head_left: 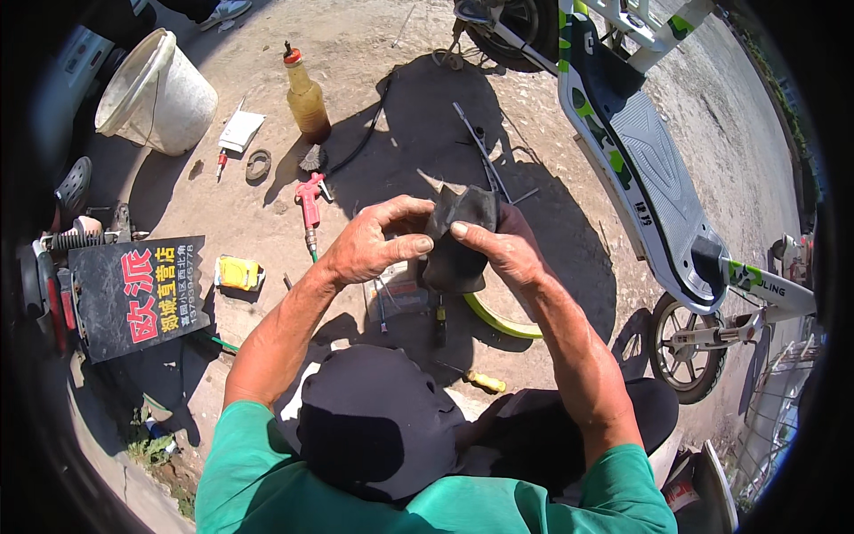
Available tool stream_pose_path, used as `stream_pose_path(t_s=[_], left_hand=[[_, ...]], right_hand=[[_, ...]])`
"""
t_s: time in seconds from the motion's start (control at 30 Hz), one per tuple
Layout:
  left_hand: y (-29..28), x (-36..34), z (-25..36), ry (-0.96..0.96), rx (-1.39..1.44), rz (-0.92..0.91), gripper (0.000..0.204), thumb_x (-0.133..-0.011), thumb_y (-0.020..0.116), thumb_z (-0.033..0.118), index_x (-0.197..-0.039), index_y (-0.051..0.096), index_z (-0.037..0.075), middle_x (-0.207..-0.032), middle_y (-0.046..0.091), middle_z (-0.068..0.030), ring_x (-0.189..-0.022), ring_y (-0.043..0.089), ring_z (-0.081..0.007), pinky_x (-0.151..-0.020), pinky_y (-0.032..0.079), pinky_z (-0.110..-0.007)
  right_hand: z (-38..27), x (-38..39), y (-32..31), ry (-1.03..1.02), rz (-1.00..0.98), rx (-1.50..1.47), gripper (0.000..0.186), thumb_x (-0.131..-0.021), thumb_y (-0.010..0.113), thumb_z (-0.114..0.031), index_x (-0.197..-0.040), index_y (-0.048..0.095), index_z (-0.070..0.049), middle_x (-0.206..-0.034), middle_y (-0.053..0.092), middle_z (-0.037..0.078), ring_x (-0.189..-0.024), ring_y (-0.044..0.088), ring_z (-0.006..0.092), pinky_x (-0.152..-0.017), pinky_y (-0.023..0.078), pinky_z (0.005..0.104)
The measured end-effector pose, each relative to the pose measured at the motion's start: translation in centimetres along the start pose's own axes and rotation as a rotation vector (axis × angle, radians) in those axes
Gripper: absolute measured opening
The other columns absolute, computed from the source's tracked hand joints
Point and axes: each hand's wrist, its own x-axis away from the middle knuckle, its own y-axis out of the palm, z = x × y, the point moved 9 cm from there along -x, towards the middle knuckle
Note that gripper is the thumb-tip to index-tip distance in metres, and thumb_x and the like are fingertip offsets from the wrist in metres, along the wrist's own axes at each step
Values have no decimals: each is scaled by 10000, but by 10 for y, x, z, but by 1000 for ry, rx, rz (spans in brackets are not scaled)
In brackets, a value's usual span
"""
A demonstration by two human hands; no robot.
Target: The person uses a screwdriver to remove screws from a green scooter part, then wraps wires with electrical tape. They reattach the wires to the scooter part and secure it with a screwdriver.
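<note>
Pinching the likely light, soft black rubber piece (458, 265) edgewise, right fingers (479, 237) close; left fingers (402, 212) half-curl, grip unclear.

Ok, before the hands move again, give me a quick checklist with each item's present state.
1. Right hand holding the black rubber piece: ok, thumb pressed on its face.
2. Left hand gripping it firmly: cannot tell; it is at the left edge.
3. Rubber piece flat: not ok, creased and bent.
4. Red air gun out of the hands: ok, on the ground.
5. Yellow-handled screwdriver off the ground: not ok, lying there.
</note>
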Motion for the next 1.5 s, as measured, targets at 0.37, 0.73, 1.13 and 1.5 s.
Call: stream_pose_path(t_s=[0.37, 0.73, 1.13, 1.5], left_hand=[[-19, -15, -28, 177, -247, 108, 109, -967, 668, 21, -1076, 671, 24, -969, 672, 10, -861, 593, -59, -771, 465, -222], [76, -32, 105, 517, -629, -32, 152, -863, 631, -67, -1000, 651, -4, -830, 589, -85, -705, 541, -157, -638, 417, -294], [114, -7, 129, 938, -1019, 264, 116, -938, 626, -9, -1051, 603, 5, -928, 581, -152, -851, 578, -333, -761, 477, -425], [93, -43, 127, 454, -709, 29, 57, -918, 644, -32, -924, 593, -7, -799, 524, -75, -705, 508, -172, -657, 407, -291]], right_hand=[[1, -6, -7, -28, -74, 394, 591, -947, 659, -566, -1012, 694, 21, -875, 678, 143, -827, 609, 210, -743, 493, 410], [-82, 33, -28, -194, -16, 394, 486, -995, 635, -368, -1026, 708, 112, -855, 698, 183, -813, 637, 205, -749, 524, 391], [-55, 29, -33, 14, 205, -197, 356, -939, 671, -280, -1010, 713, 66, -894, 671, 81, -818, 595, 159, -745, 509, 347], [-122, 59, -46, -297, 26, 345, 381, -889, 693, -268, -989, 717, 99, -784, 674, 124, -663, 597, 158, -615, 500, 350]])
